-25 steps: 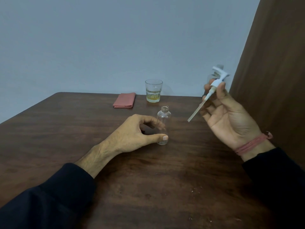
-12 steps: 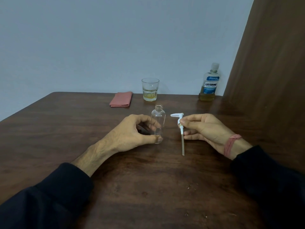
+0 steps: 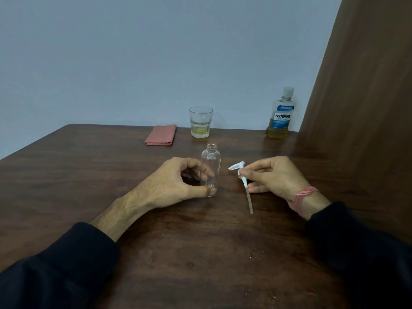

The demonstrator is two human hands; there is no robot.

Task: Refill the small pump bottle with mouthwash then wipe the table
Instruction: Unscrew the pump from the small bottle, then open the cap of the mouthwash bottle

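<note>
The small clear pump bottle [image 3: 211,160] stands upright and uncapped in the middle of the dark wooden table [image 3: 111,175]. My left hand [image 3: 176,182] grips its lower part between thumb and fingers. Just to its right, my right hand [image 3: 273,176] holds the white pump head [image 3: 239,169] low over the table, its dip tube slanting down toward me. A Listerine mouthwash bottle [image 3: 281,114] with yellowish liquid stands capped at the back right. A folded pink cloth [image 3: 161,134] lies at the back.
A glass [image 3: 200,122] with a little yellowish liquid stands at the back, between the cloth and the mouthwash bottle. A brown wooden panel [image 3: 367,108] rises along the table's right side. A few pale crumbs [image 3: 251,256] lie on the near tabletop.
My right hand has come down from head height with the pump head and now holds it low beside the bottle. My left hand has kept its grip on the bottle.
</note>
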